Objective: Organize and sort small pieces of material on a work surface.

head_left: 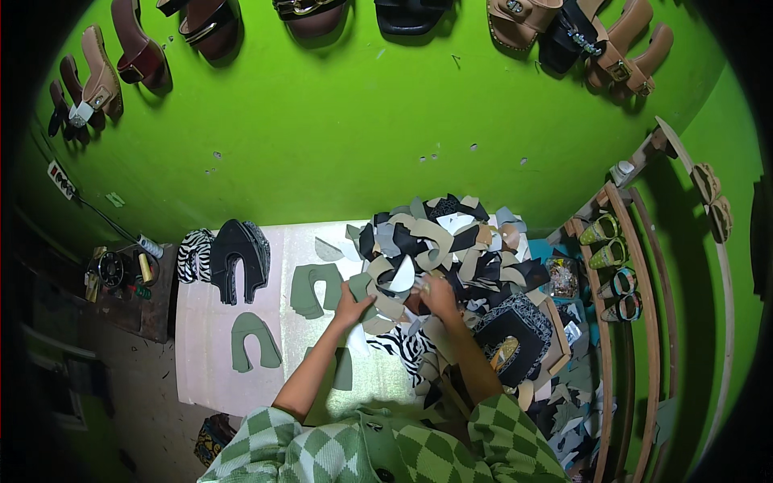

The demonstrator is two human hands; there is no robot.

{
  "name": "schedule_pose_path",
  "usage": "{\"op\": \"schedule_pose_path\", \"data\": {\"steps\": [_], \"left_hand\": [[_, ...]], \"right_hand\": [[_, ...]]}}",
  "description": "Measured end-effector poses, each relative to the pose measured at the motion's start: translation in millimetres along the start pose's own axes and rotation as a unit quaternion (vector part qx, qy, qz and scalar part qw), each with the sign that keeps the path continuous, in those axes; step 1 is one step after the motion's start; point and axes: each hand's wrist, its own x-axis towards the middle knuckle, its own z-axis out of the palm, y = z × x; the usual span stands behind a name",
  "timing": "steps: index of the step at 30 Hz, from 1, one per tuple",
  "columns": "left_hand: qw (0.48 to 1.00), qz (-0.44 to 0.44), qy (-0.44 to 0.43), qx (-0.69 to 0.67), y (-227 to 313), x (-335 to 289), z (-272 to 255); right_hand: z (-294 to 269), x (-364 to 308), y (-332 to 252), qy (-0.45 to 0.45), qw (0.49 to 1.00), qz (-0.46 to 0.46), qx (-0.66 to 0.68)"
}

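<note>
Where under hands, scraps partly hidden

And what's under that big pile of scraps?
Along its left edge, the pile of scraps lies on the pale tabletop. Zebra-striped material shows at the near edge. Deeper down, the top scraps cover everything, so I can't tell.

Hands: two, left hand and right hand. Table: one. Green U-shaped cut-outs, lying clear of the heap: two groups. Black U-shaped stack: one. Green sandals: two. Multicoloured sandals: two. Beige sandals, far right: two. Heaped scraps: many, overlapping, not exactly countable.
</note>
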Motion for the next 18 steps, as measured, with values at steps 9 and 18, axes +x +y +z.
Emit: {"op": "schedule_pose_path", "data": {"steps": [9, 18], "left_hand": [[0.988, 0.053, 0.109, 0.093, 22, 24, 27], [0.963, 0.148, 0.225, 0.007, 49, 37, 3]], "right_hand": [[-117, 35, -53, 0.194, 0.947, -0.004, 0.254], [-130, 22, -34, 0.342, 0.914, 0.027, 0.215]]}}
